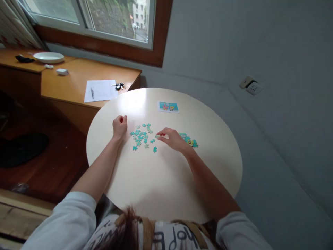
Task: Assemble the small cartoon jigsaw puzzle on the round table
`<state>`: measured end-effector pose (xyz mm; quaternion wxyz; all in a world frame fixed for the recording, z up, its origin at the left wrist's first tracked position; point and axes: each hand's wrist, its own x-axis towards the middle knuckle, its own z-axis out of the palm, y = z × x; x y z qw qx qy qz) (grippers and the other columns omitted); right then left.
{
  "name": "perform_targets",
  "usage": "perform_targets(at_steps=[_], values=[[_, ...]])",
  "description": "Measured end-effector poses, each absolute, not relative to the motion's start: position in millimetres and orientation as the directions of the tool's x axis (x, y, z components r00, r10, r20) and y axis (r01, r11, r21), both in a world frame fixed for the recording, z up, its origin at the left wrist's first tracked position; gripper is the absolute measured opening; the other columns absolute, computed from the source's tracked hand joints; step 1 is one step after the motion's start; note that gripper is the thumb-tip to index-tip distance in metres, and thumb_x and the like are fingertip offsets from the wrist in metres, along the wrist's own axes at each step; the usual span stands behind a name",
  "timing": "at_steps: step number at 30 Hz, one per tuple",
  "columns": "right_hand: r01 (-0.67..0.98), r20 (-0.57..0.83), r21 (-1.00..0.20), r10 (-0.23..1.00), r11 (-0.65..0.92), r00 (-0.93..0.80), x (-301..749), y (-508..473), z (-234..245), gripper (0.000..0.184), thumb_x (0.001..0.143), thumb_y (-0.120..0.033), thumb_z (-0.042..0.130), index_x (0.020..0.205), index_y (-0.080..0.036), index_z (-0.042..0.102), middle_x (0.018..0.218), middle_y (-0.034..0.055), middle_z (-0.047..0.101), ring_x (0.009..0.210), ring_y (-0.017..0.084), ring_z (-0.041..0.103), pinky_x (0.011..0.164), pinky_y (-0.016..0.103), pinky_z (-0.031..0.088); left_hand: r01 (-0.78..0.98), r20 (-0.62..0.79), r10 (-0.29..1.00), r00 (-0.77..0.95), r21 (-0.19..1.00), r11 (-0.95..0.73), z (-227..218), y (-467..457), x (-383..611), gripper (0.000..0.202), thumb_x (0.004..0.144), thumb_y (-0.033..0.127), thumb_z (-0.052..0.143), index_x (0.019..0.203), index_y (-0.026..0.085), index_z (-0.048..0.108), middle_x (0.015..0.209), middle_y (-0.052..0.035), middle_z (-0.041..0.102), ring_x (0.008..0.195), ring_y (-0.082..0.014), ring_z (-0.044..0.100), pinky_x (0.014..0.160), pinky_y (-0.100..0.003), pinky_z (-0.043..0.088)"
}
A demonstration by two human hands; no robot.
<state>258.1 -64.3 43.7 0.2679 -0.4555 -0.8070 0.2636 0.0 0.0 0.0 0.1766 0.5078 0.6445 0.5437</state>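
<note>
My left hand (120, 126) rests on the round cream table (166, 173) as a loose fist, just left of several loose teal puzzle pieces (142, 136). My right hand (171, 138) lies to the right of that scatter, its fingertips pinched on a small puzzle piece (157, 136). Behind my right hand sits a partly joined section of the puzzle (191, 141), teal with yellow figures. Farther back on the table lies a small picture card (168, 106) with the same cartoon image.
A wooden desk (78, 80) stands at the left under a window, with a sheet of paper and pen (100, 90), keys (119, 85), a white plate (48, 57) and small items. A wall socket (252, 85) is at the right. Dark floor lies left of the table.
</note>
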Motion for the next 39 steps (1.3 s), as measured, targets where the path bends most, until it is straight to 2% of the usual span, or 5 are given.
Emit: perform_targets(at_steps=[8, 18, 25, 31, 39], values=[[0.777, 0.059, -0.411, 0.865, 0.476, -0.498, 227.5, -66.4, 35.6, 0.013, 0.081, -0.020, 0.065, 0.092, -0.018, 0.070, 0.101, 0.0084, 0.068, 0.094, 0.020, 0.061, 0.087, 0.034, 0.039, 0.449, 0.306, 0.855, -0.419, 0.888, -0.099, 2.4, -1.8, 3.1, 0.037, 0.084, 0.026, 0.049, 0.051, 0.021, 0.032, 0.049, 0.0041, 0.036, 0.051, -0.0122, 0.036, 0.056, -0.028, 0.030], [0.837, -0.018, -0.370, 0.898, 0.402, -0.439, 220.4, -67.8, 42.1, 0.008, 0.081, -0.021, 0.066, 0.087, -0.017, 0.066, 0.098, 0.0079, 0.064, 0.093, 0.019, 0.058, 0.083, 0.031, 0.039, 0.430, 0.284, 0.865, -0.413, 0.898, -0.090, 3.9, -2.2, 3.2, 0.036, 0.085, 0.026, 0.049, 0.052, 0.021, 0.034, 0.050, 0.0040, 0.037, 0.051, -0.0127, 0.037, 0.056, -0.028, 0.030], [0.791, 0.064, -0.442, 0.894, 0.424, -0.443, 216.4, -70.2, 33.2, 0.006, 0.081, -0.012, 0.062, 0.079, -0.018, 0.063, 0.083, 0.0026, 0.067, 0.080, 0.015, 0.062, 0.076, 0.025, 0.040, 0.422, 0.281, 0.867, -0.412, 0.902, -0.091, 1.1, -0.9, 1.2, 0.035, 0.085, 0.027, 0.049, 0.053, 0.022, 0.035, 0.050, 0.0041, 0.036, 0.052, -0.0130, 0.037, 0.056, -0.028, 0.030], [0.668, 0.187, -0.599, 0.889, 0.441, -0.419, 226.6, -75.5, 25.5, 0.010, 0.081, -0.008, 0.057, 0.081, -0.017, 0.062, 0.081, 0.0020, 0.065, 0.074, 0.012, 0.060, 0.074, 0.024, 0.043, 0.441, 0.285, 0.863, -0.418, 0.894, -0.082, 1.9, -1.0, -0.6, 0.034, 0.085, 0.026, 0.048, 0.053, 0.021, 0.036, 0.049, 0.0045, 0.036, 0.052, -0.0123, 0.037, 0.055, -0.027, 0.030], [0.600, 0.407, -0.702, 0.908, 0.383, -0.103, 305.2, -65.5, 34.3, 0.013, 0.079, -0.014, 0.055, 0.082, -0.017, 0.068, 0.085, 0.0046, 0.064, 0.074, 0.013, 0.057, 0.072, 0.027, 0.047, 0.464, 0.302, 0.853, -0.424, 0.882, -0.082, 0.1, 0.9, -1.9, 0.034, 0.084, 0.028, 0.049, 0.053, 0.021, 0.037, 0.048, 0.0044, 0.036, 0.050, -0.0124, 0.037, 0.054, -0.027, 0.030]])
